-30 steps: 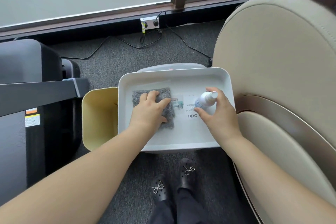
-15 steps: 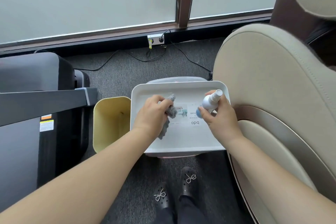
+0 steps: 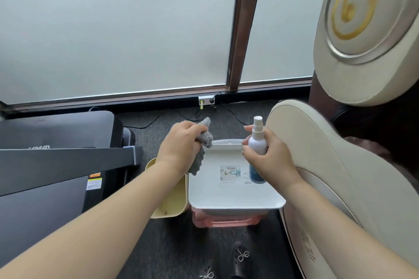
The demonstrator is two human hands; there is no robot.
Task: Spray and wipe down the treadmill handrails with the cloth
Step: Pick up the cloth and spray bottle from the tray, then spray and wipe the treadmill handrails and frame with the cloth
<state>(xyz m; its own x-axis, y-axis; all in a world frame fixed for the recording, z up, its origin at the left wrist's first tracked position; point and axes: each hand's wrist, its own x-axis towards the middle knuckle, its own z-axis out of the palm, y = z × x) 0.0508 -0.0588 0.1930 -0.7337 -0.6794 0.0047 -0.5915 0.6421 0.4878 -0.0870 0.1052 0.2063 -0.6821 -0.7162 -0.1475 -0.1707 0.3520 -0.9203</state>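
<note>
Your left hand (image 3: 181, 142) grips the grey cloth (image 3: 202, 142), fingers curled round it so that it bunches at the knuckles and hangs down below the hand, clear of the white tray (image 3: 235, 197). Your right hand (image 3: 269, 156) is wrapped round the spray bottle (image 3: 257, 142), which stands upright with its white nozzle at the top and its blue base showing below your palm, lifted above the tray. The two hands are near each other but apart, the cloth at nine o'clock of the bottle.

The tray sits on a pink container (image 3: 226, 219) at the middle of the view, with a printed label (image 3: 230, 173) on its floor. Touching its nine o'clock side stands a yellow bin (image 3: 172, 197). Further out at nine o'clock is the treadmill (image 3: 56, 165), its dark handrail (image 3: 68, 161) running across towards the bin, well apart from both cloth and bottle; neither touches it. At three o'clock a cream massage chair (image 3: 340, 176) fills the edge of the view. At twelve o'clock, past the grey carpet (image 3: 181, 251), a wall socket (image 3: 206, 100) with cables sits under the frosted window (image 3: 113, 29). Your black shoes (image 3: 240, 258) show at six o'clock.
</note>
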